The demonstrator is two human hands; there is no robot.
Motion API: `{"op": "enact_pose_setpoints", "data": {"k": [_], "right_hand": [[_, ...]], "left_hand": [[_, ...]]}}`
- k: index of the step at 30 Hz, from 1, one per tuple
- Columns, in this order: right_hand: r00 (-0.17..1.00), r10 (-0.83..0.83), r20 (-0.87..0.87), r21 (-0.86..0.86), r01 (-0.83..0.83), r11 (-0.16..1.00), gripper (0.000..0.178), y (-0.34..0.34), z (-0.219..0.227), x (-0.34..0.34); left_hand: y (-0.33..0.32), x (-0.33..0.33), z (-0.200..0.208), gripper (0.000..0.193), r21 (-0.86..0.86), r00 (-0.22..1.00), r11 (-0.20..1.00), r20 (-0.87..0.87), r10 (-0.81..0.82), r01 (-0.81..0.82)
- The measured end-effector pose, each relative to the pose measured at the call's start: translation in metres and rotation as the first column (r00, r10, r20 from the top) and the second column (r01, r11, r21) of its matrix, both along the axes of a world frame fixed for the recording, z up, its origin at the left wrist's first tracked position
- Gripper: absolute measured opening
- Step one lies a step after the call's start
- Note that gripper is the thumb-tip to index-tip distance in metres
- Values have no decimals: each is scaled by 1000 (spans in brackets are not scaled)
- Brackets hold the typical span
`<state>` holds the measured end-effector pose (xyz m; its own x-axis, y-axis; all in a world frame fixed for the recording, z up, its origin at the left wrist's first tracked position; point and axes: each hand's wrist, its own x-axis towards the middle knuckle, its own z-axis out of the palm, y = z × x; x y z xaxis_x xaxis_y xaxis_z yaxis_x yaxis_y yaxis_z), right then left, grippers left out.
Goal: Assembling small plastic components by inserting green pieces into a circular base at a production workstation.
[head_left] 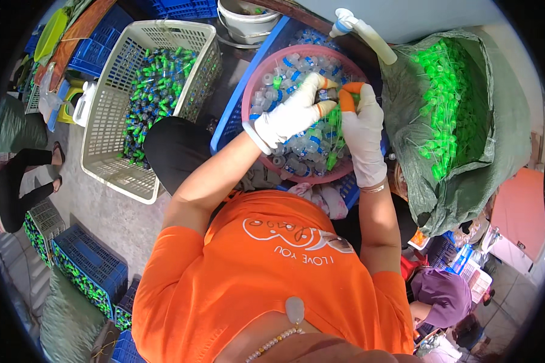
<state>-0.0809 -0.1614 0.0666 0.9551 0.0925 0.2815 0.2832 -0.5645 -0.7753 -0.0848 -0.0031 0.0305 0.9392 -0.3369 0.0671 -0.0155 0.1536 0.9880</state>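
My left hand (pixel 289 116), in a white glove with orange finger covers, pinches a small translucent plastic piece (pixel 327 95) between thumb and fingers. Close beside it my right hand (pixel 363 124), gloved the same way, has its thumb and fingertips drawn together. A bit of green shows at those fingertips, too small and covered to name. Both hands are above a pink basin (pixel 250 100) heaped with small clear plastic pieces (pixel 300 163) that have blue bands. Several bright green caps (pixel 332 160) lie among them.
The basin sits in a blue crate (pixel 229 124). On the left stands a cream basket (pixel 112 154) of green-and-blue pieces; on the right, a dark green sack (pixel 433 199) of green caps with thin stems. A white bucket (pixel 248 27) and a white pipe (pixel 372 39) are beyond. Other people sit nearby.
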Motion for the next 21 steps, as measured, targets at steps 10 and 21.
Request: {"op": "enact_pose_setpoints", "data": {"k": [10,21], "right_hand": [[815,138,-563,382,109,918,9,-12,3,-5],[912,102,-398,15,-105,994,23,0,4,1]], "left_hand": [[12,4,-5,36,300,780,935,624,-41,-191],[27,-9,-16,38,205,935,974,355,20,-99]]}}
